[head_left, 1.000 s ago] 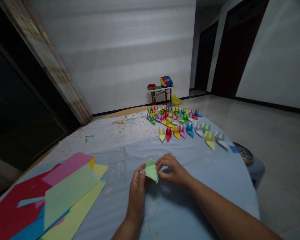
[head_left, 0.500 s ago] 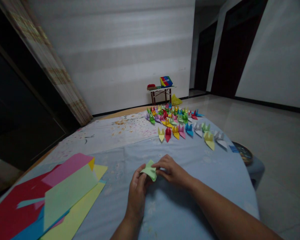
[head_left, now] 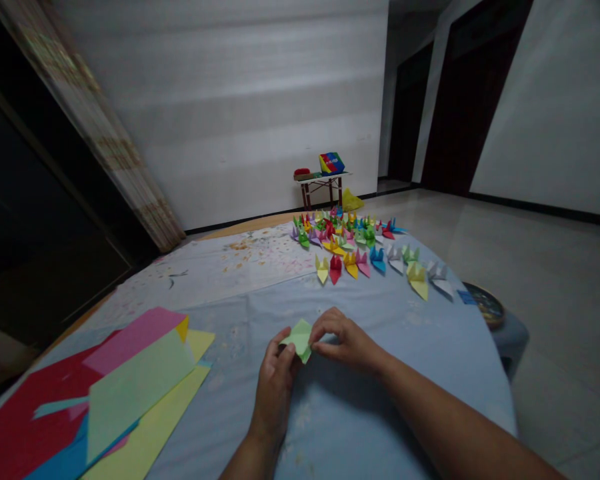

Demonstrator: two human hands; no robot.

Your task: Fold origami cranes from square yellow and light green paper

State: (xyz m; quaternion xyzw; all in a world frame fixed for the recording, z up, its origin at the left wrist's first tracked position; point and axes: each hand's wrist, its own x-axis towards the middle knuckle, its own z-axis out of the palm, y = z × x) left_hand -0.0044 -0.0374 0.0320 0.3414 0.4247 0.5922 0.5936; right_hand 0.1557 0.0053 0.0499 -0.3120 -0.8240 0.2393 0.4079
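Note:
A small light-green folded paper (head_left: 300,337) is held up over the blue tablecloth, between my two hands. My left hand (head_left: 275,373) grips its left and lower side, thumb on top and fingers beneath. On the paper's right edge, the thumb and forefinger of my right hand (head_left: 341,341) are pinched together. The paper shows a pointed top and creased flaps; its underside is hidden by the left fingers.
Several folded paper cranes (head_left: 351,264) in many colours stand at the table's far right. Coloured paper sheets (head_left: 140,380) lie stacked on the left. A grey stool (head_left: 513,337) with a round container (head_left: 484,307) stands beyond the right edge of the tablecloth (head_left: 230,400).
My right thumb and fingers have closed in at the paper's right edge. The paper's top flap now looks flatter and wider. My left hand has barely moved.

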